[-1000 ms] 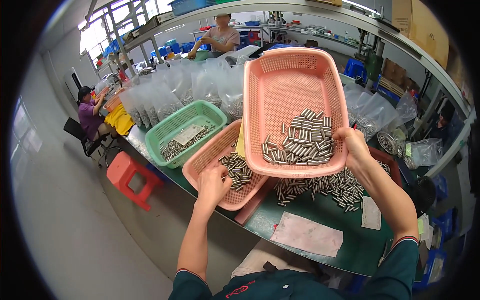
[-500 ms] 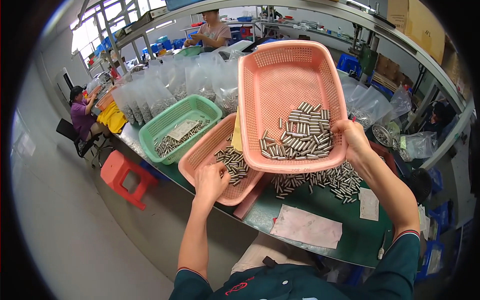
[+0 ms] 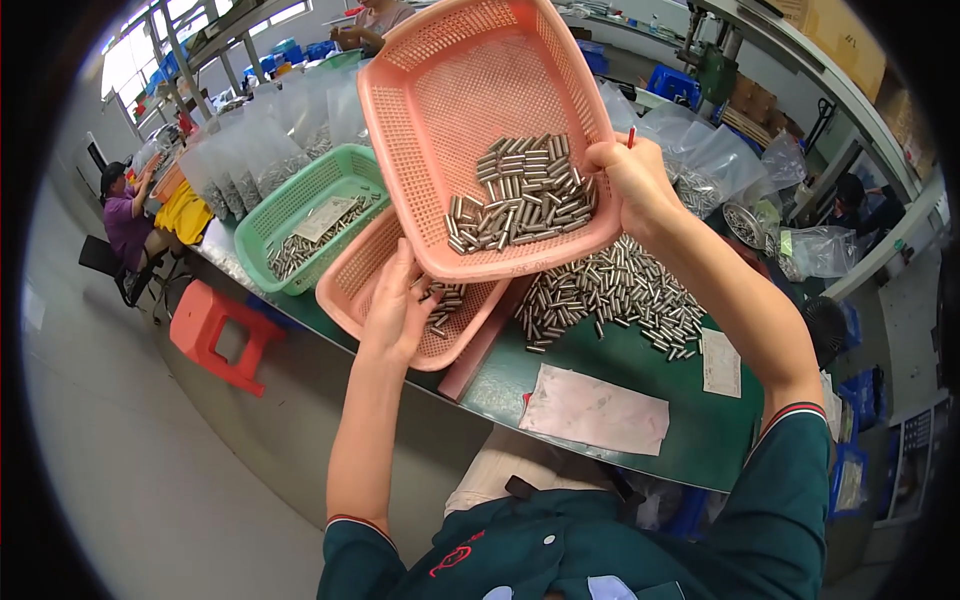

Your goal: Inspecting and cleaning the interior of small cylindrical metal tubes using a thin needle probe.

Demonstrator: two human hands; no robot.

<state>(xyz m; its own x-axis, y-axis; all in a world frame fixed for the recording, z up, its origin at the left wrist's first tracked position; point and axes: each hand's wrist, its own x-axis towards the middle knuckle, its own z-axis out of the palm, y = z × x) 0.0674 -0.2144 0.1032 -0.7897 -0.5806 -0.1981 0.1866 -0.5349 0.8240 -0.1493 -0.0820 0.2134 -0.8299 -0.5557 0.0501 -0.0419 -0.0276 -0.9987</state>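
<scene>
Raised and tilted above the table, a pink plastic basket (image 3: 480,90) carries a heap of short metal pins (image 3: 525,195) in its lower part. My right hand (image 3: 640,180) is closed round its right side; a thin red tip pokes up by the fingers, its kind unclear. At the basket's lower left corner, my left hand (image 3: 395,305) grips the rim, its fingers partly hidden. Below it, a second pink basket (image 3: 345,290) holds more pins, partly covered by the raised one. A large pile of loose pins (image 3: 620,300) lies on the green tabletop (image 3: 500,370).
A green basket (image 3: 265,225) with pins and a paper slip stands to the left. Clear plastic bags of parts (image 3: 270,150) line the table's back. A pale cloth (image 3: 595,410) and a paper (image 3: 720,362) lie in front. A red stool (image 3: 220,335) stands on the floor; two people sit farther off.
My left hand has come up from the pins in the lower basket to the raised basket's corner. The raised basket has tilted, and its pins have shifted. The view has moved too.
</scene>
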